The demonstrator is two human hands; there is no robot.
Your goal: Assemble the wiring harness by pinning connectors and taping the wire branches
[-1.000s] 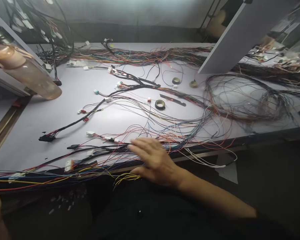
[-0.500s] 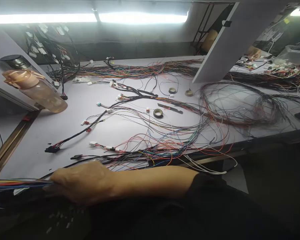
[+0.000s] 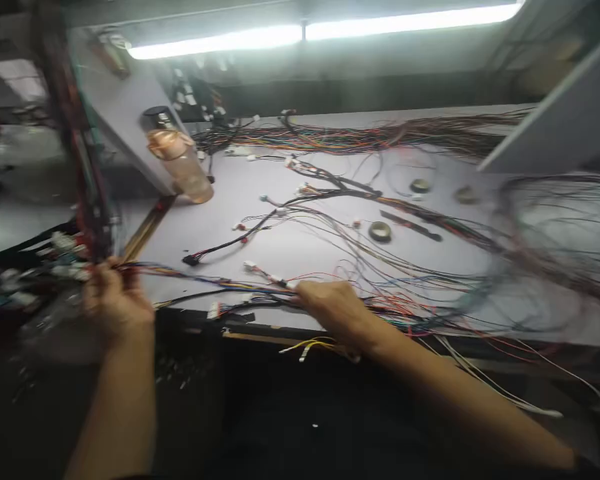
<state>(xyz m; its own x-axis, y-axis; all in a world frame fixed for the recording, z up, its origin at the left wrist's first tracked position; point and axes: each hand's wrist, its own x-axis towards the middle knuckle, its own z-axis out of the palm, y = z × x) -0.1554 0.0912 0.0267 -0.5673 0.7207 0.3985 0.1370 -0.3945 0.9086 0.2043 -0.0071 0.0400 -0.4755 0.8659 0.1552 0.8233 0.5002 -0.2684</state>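
Note:
At the table's front edge my right hand [image 3: 335, 310] is closed around a bundle of coloured wires [image 3: 205, 280], its fingers mostly hidden behind the back of the hand. The same bundle runs left to my left hand [image 3: 115, 297], whose fingers are closed on its far end, beside a hanging bunch of wires [image 3: 87, 167]. White connectors [image 3: 214, 310] lie under the stretched wires. A branched black-taped wire harness [image 3: 275, 213] lies on the table beyond my hands. Motion blurs the picture, and fingertip detail is lost.
A bottle [image 3: 180, 163] leans by the left panel. Tape rolls [image 3: 380, 232] and a dark flat strip [image 3: 411, 225] lie among the wires. Long wire bundles [image 3: 330, 139] run along the back, and loose coiled wires [image 3: 545, 247] spread at right. Connectors [image 3: 65, 253] hang at far left.
The view has turned left. My left hand has come into sight, holding the wires. My right hand has moved right along the bundle, now stretched between both hands.

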